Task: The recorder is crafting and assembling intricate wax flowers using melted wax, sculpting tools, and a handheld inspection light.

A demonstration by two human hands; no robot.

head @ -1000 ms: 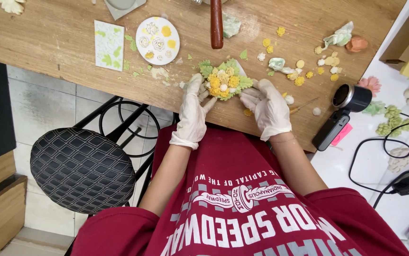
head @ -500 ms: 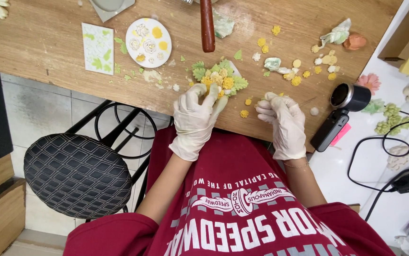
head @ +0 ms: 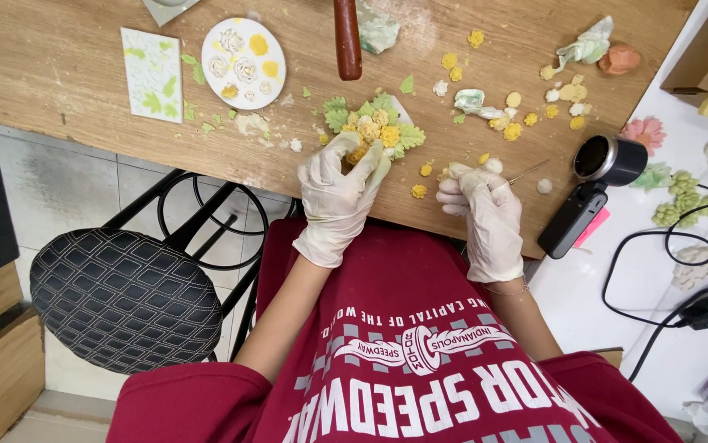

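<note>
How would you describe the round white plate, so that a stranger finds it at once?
On the wooden table, look beyond the left hand. The round white plate lies beside a square white tile; only it is round and carries small flowers.

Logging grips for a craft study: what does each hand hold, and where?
Left hand grips the flower cluster at its near edge. Right hand pinches a thin needle tool near its base.
</note>
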